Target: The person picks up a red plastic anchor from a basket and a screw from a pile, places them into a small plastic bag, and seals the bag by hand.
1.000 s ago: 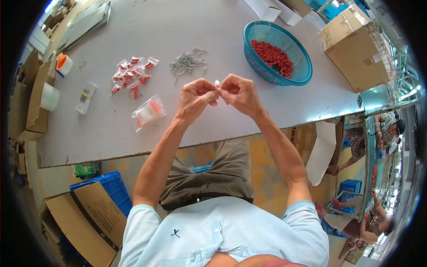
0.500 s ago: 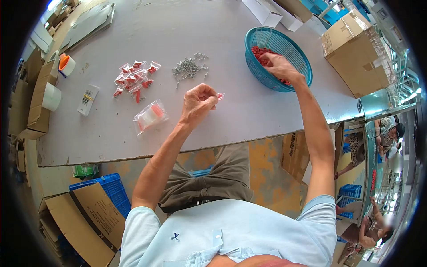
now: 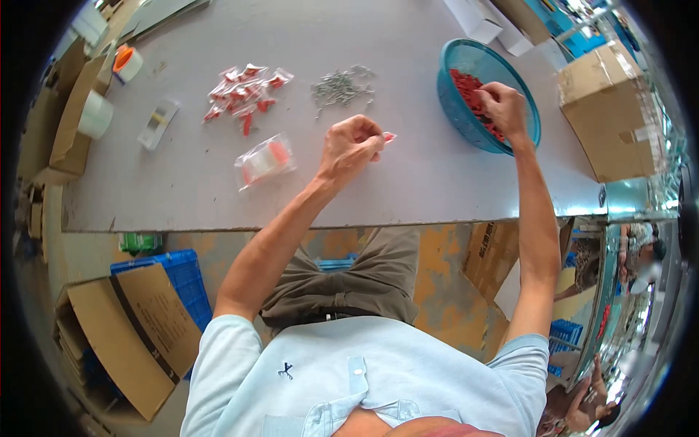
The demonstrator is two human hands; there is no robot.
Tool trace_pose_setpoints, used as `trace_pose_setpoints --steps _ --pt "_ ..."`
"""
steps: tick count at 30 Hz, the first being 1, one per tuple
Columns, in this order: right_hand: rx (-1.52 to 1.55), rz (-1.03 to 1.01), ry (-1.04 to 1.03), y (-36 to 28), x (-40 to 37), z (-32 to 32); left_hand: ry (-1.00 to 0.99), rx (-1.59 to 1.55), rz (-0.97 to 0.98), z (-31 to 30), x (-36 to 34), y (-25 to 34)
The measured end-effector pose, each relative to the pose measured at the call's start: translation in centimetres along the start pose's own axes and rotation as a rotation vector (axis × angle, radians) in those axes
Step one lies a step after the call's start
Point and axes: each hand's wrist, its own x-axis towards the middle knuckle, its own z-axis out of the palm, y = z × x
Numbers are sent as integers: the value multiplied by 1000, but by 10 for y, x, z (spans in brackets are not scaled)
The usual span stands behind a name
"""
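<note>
My left hand [image 3: 351,151] is closed above the table, pinching a small clear plastic bag [image 3: 389,137] with something red in it. My right hand [image 3: 504,108] reaches into the teal plastic basket [image 3: 450,109], its fingers bent together over small red pieces [image 3: 466,81]. Whatever lies between those fingertips is hidden. Left of the basket is a loose pile of metal screws [image 3: 341,87]. Further left lies a heap of clear bags with red pieces inside [image 3: 244,95]. Nearer the table's front edge rests a larger clear bag with white and red contents [image 3: 266,162].
A taped cardboard box [image 3: 608,109] stands right of the basket, with white boxes [image 3: 477,20] behind. At left are a tape roll [image 3: 127,64], a small labelled pack [image 3: 158,124] and an open carton [image 3: 73,120]. Co-workers sit at far right.
The view has shifted, so the table's things appear further right. In the basket, my right hand's fingers have drawn in over the red pieces. My left hand keeps its pinch on the small bag.
</note>
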Motion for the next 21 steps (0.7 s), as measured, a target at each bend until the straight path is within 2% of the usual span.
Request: trace_pose_setpoints --steps 1,3,4,6,8,10,14,21 --pt "12 -17 -14 -15 -4 -2 6 -18 12 -1 2 -1" --pt "529 52 150 -44 -26 -12 26 -25 5 -3 2 -1" --pt "533 46 140 -61 -41 -14 24 -36 8 -4 3 -1" --pt "708 -103 5 -100 -75 -8 32 -34 23 -3 3 -2" --pt "808 -110 -147 -116 -100 19 27 -25 41 -3 3 -2" --pt "933 27 -229 -131 -116 45 40 -7 51 -1 2 -3" --pt "1007 103 -237 -132 -117 80 50 38 87 3 -2 -1" --pt "791 144 -195 -139 -107 88 10 192 249 4 2 -17"
